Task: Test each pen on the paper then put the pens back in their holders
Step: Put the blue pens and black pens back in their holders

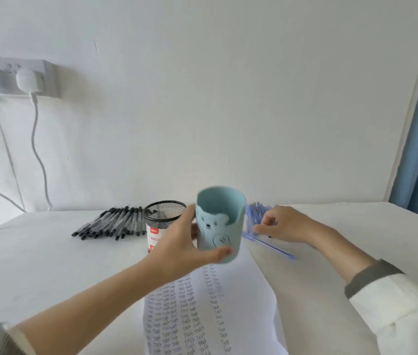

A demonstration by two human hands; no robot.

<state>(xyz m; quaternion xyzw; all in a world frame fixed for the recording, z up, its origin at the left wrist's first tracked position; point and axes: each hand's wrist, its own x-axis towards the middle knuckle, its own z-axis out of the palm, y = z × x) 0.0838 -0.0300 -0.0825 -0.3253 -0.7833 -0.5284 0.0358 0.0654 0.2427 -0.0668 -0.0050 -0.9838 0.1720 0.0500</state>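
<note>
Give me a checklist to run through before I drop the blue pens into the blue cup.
1. Left hand grips cup: ok.
2. Cup free of pens: ok, none stick out.
3. Right hand on blue pens: ok; whether it grips any, cannot tell.
4. Blue pens all gathered: not ok, a stray pen lies apart from the pile.
5. Paper shows test marks: ok.
6. Black pens in mesh holder: not ok, they lie beside it.
</note>
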